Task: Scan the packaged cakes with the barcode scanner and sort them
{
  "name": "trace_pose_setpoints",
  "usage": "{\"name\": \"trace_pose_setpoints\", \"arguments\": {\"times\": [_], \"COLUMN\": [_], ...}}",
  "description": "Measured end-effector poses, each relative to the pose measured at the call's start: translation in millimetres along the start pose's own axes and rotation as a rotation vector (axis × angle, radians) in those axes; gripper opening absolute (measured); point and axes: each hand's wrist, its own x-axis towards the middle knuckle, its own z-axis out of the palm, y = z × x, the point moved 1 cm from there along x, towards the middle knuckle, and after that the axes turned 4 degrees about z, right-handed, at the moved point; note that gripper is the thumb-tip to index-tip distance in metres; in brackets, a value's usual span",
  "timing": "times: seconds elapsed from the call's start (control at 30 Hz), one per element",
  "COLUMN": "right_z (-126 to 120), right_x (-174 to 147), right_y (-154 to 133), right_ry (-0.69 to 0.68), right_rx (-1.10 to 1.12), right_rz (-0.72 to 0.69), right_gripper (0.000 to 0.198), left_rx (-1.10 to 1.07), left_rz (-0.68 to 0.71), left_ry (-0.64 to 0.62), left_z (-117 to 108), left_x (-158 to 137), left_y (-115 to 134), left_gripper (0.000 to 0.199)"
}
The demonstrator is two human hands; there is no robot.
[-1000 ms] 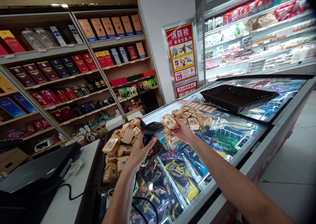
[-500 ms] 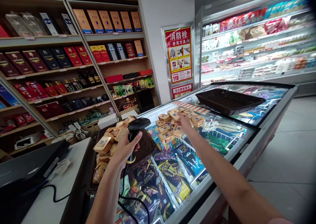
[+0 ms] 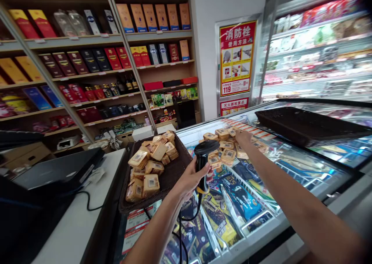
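Note:
A black handheld barcode scanner (image 3: 206, 147) with a cable is gripped in my left hand (image 3: 188, 180), thumb and fingers round its handle. It is upright, its head in front of the near part of a pile of small packaged bread slices (image 3: 228, 155). That pile lies on the glass freezer top. At the pile's far side my right hand (image 3: 244, 138) reaches down among the packs, fingers curled; their tips and anything in them are hidden. Left of the scanner, a dark woven basket (image 3: 178, 169) holds more such packs (image 3: 159, 151), heaped towards its left side.
Another dark woven basket (image 3: 308, 124) lies on the freezer's right part. Bagged frozen goods (image 3: 221, 217) show under the glass. A white counter (image 3: 78, 213) with a black device (image 3: 61, 175) stands at left. Shelves of boxes (image 3: 93, 60) line the back.
The view has turned left, so everything sits further right. My left hand has carried the scanner away from the basket towards the pile. My right hand remains at the pile.

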Motion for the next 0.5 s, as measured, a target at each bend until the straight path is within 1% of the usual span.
{"name": "trace_pose_setpoints", "arguments": {"times": [0.07, 0.1, 0.17, 0.2, 0.27, 0.37, 0.43, 0.5], "right_z": [5, 11, 34, 51, 93, 165, 207, 238], "right_x": [-8, -14, -30, -42, -71, -126, -161, -188], "right_y": [-1, -2, -4, -5, -6, -3, 1, 3], "right_ry": [0.077, 0.098, 0.065, 0.013, -0.138, -0.385, -0.503, -0.563], "right_rx": [-0.089, -0.136, -0.234, -0.284, -0.373, -0.454, -0.485, -0.497], "right_rz": [-0.082, -0.133, -0.237, -0.290, -0.380, -0.485, -0.526, -0.560], "right_gripper": [0.029, 0.031, 0.032, 0.034, 0.031, 0.038, 0.054, 0.075], "left_rx": [0.012, 0.042, 0.140, 0.198, 0.306, 0.366, 0.360, 0.353], "left_rz": [-0.009, -0.002, 0.042, 0.072, 0.148, 0.258, 0.306, 0.320], "left_ry": [-0.017, -0.020, 0.012, 0.050, 0.175, 0.424, 0.583, 0.688], "left_z": [-6, -11, -24, -32, -52, -85, -105, -120], "left_x": [-4, -6, -13, -17, -28, -48, -62, -74], "left_y": [9, 15, 33, 44, 65, 93, 106, 115], "left_gripper": [0.062, 0.060, 0.054, 0.051, 0.047, 0.048, 0.050, 0.051]}}
